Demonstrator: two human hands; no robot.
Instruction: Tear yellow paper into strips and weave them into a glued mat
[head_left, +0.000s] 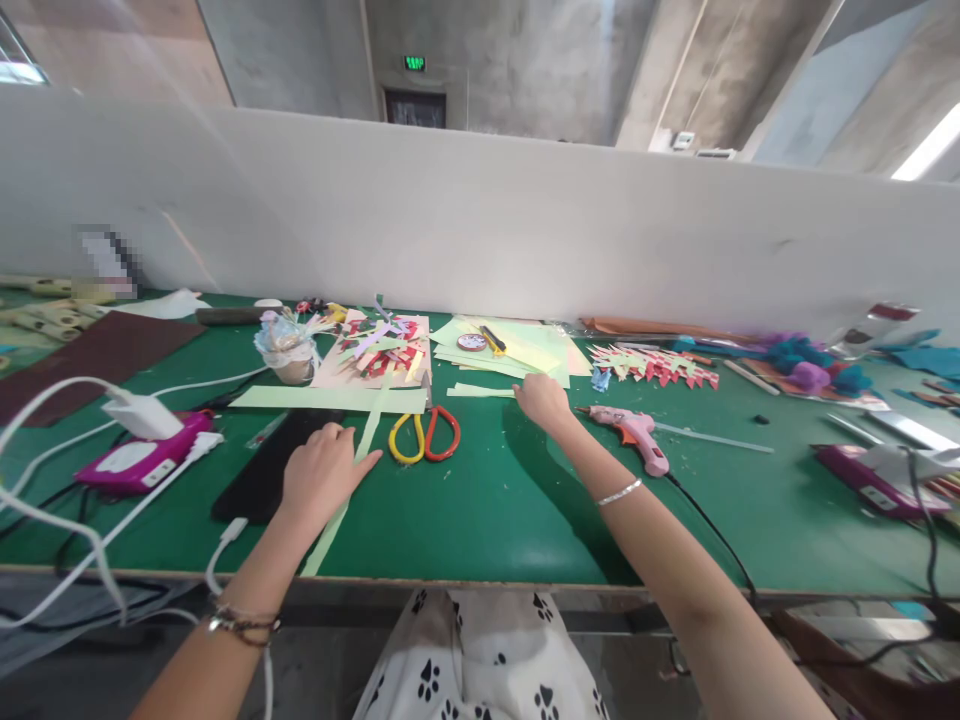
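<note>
My left hand [324, 467] rests on a long pale green paper strip [352, 470] that runs from the table's front edge toward the scissors; its fingers are curled over the strip. My right hand [541, 400] reaches forward and touches the end of a short pale green strip [480, 390] near a stack of pale green sheets [510, 350]; its fingers are bent down. Scissors with a yellow and a red handle [424, 432] lie between the two hands. A pink glue gun [634, 432] lies just right of my right hand.
A black flat object [262, 470] lies left of my left hand. White cables and a magenta power strip [142, 455] are at the left. A cup of scraps [289, 350], cut paper pieces [382, 350], red and green cut shapes [652, 365], a green table [487, 510], and a white partition behind.
</note>
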